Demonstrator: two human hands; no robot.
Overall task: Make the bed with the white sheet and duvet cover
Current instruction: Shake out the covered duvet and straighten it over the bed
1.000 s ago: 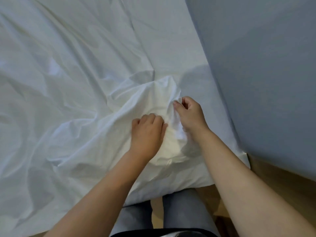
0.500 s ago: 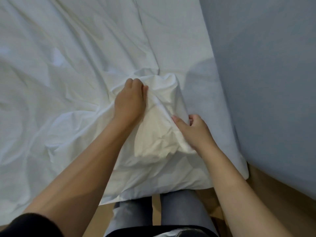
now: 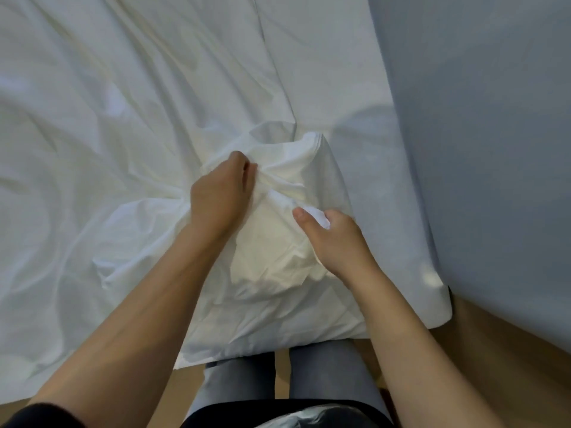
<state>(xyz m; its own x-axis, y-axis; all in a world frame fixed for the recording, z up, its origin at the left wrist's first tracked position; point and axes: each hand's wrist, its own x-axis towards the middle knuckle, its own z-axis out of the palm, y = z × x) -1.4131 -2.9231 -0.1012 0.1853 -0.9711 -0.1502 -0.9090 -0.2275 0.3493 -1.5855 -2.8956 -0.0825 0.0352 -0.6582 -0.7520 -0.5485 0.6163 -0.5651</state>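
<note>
A white duvet cover (image 3: 102, 156) lies wrinkled across the bed, bunched into a raised corner (image 3: 312, 162) near the bed's front right. My left hand (image 3: 221, 194) grips a fold of the cloth just left of that corner, fingers curled into the fabric. A short way to the right and nearer me, my right hand (image 3: 335, 239) pinches another fold between thumb and fingers. Flatter white sheet (image 3: 312, 66) shows beyond the corner, toward the wall. The duvet inside is hidden by the cover.
A pale blue-grey wall (image 3: 479, 118) rises along the bed's right side. The mattress corner (image 3: 438, 307) ends at the lower right above a tan floor (image 3: 506, 341). My legs in grey trousers (image 3: 324, 375) stand against the bed's front edge.
My left hand moved away from me onto the bunched corner, then drew back a little with the cloth. My right hand slid down toward me and now pinches a fold.
</note>
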